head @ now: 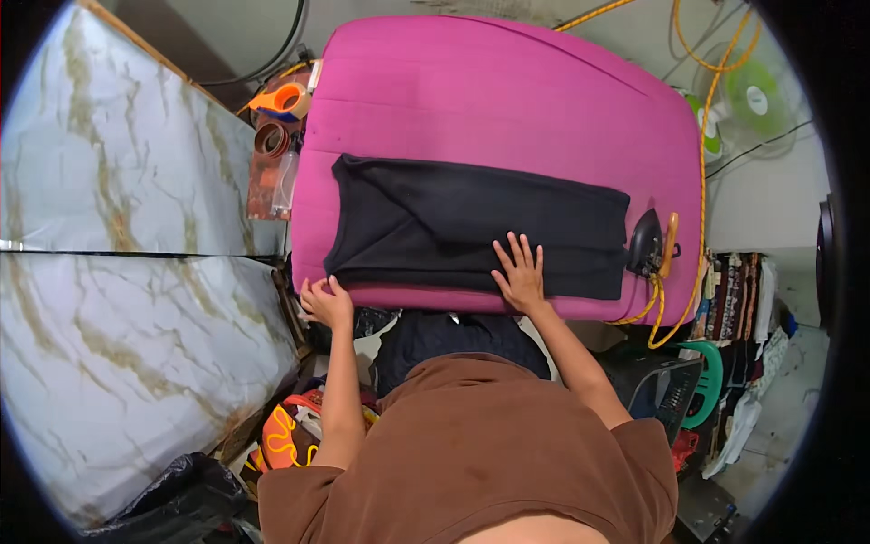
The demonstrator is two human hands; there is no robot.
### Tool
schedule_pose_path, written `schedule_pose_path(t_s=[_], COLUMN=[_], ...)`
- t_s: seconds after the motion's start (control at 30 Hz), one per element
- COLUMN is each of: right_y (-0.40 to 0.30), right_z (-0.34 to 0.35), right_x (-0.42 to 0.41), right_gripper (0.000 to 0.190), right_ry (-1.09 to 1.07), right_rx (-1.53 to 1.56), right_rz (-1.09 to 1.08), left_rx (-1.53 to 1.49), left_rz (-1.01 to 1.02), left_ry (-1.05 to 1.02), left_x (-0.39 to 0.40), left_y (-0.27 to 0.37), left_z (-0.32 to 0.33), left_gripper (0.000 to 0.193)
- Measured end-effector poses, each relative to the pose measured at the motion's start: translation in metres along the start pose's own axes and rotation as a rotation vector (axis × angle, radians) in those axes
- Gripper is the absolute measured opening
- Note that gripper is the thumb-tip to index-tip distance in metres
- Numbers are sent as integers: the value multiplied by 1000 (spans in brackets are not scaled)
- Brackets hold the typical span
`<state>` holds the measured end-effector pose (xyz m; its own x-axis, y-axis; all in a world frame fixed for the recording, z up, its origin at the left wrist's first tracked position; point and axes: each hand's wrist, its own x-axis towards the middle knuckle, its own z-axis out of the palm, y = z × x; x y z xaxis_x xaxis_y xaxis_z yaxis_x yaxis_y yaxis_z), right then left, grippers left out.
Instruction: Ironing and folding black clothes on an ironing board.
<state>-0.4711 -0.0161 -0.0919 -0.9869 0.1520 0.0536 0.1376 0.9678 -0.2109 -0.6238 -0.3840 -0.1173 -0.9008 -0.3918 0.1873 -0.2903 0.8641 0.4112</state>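
A black folded garment [469, 217] lies lengthwise on a pink padded ironing surface [503, 88], with diagonal creases across its left part. My right hand [522, 275] rests palm down near the garment's front edge, right of its middle, fingers spread. At the front left corner of the cloth is my left hand [327, 302], its fingers bent and its fingertips at the fabric; whether they pinch it cannot be told. Just beyond the garment's right end sits a clothes iron [646, 241] with a wooden handle [669, 245] and a yellow cord.
An orange tape dispenser [282, 100] and a brown ring-shaped roll [271, 139] sit on a small ledge at left. Marble-patterned panels [136, 149] stand further left. The yellow cord [707, 143] runs along the right edge, near a green fan [754, 95] and stacked fabrics [734, 292].
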Motion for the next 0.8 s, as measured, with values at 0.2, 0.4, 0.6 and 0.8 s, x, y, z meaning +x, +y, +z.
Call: schedule_pose_path(t_s=[0.2,0.4,0.6,0.8], right_y=[1,-33,-85,-63], right_z=[-7,8,-8,-7], right_x=[-11,8,96,153], right_gripper=[66,63,56,22], right_ry=[-46,107,199,300], right_rx=[5,0,120,414], right_rz=[10,-91,-205,67], left_rx=[-151,-27,-85,-124], left_rz=[395,840,696,660], left_ry=[-28,-228,-233,-344], left_x=[-7,-15,-13,-7], left_y=[91,129,132,122], left_z=[9,39,34,26], left_gripper=[54,37,23,22])
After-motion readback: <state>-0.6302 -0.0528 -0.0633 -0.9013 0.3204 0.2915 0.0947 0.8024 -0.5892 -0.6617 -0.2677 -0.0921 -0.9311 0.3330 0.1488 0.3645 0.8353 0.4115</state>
